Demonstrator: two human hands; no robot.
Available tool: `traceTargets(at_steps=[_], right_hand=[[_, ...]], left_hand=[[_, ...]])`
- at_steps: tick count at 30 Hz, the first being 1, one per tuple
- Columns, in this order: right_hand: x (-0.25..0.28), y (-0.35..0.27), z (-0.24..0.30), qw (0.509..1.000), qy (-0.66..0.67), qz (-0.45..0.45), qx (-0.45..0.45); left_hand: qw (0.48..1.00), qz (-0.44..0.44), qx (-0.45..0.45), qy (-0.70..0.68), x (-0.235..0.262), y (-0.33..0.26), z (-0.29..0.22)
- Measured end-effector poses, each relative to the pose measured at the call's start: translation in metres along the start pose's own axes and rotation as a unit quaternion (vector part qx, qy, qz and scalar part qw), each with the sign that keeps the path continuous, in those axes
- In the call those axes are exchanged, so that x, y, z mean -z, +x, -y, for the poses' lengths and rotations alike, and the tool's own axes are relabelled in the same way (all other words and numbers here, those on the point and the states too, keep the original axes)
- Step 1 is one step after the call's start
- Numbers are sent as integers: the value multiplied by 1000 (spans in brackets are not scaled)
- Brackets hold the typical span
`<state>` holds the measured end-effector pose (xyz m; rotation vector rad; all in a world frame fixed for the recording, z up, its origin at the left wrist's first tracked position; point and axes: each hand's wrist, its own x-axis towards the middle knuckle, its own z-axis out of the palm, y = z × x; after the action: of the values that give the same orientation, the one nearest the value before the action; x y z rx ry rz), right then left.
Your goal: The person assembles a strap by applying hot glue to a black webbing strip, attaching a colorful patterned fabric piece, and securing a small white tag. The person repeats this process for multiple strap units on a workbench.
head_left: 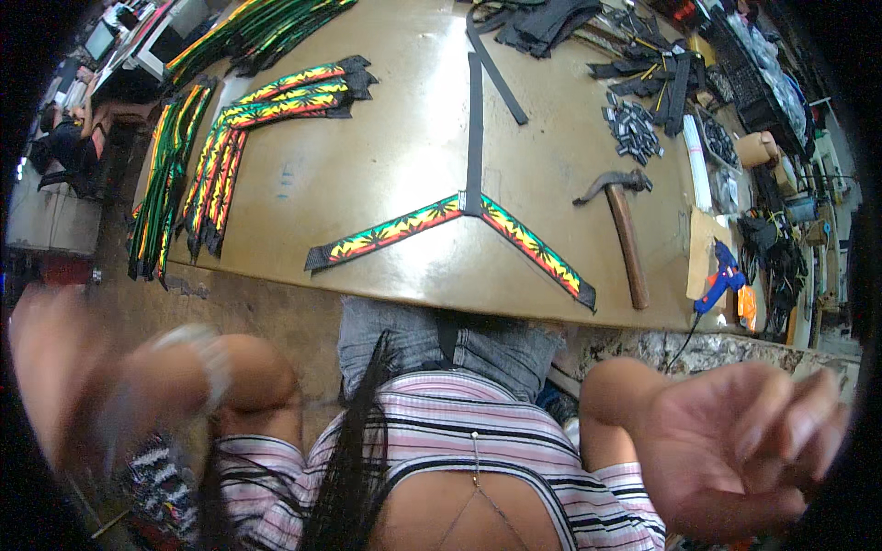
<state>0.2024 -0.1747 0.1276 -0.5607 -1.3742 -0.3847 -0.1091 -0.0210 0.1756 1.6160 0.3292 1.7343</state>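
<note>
My right hand (744, 441) hangs off the table at the lower right, palm up, fingers loosely curled and apart, holding nothing. My left hand (55, 367) is a blur at the lower left, raised near my shoulder, a bracelet on the wrist; what it holds cannot be made out. On the tan table (386, 156) in front of me lies a Y-shaped strap piece (459, 216): two green-yellow-red patterned arms joined to one long black strap running away from me. Neither hand touches it.
Stacks of the same patterned straps (266, 106) lie at the table's left and far edge. A hammer (625, 230) lies to the right, with black buckles (632, 129), black strap pieces (551, 23) and a blue glue gun (721, 280) nearby. Cluttered shelves stand at the right.
</note>
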Motion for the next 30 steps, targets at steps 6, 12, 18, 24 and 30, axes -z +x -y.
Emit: traceTargets(at_steps=[6,12,18,24,30], right_hand=[[-48,-75,-24,935,-195,93,-281],[-55,-119,-25,575,200,282,-741],[-104,-140,-56,557,348,-1,-754],[-108,-109,-104,628,257,116,-725],[-86,-82,-109,538,201,316,-755]], left_hand=[[826,279,229,434,-27,-109,147],[775,402,121,472,-25,-109,157],[908,171,268,273,-51,-104,130],[901,239,190,308,-64,-116,121],[871,270,200,359,-45,-82,112]])
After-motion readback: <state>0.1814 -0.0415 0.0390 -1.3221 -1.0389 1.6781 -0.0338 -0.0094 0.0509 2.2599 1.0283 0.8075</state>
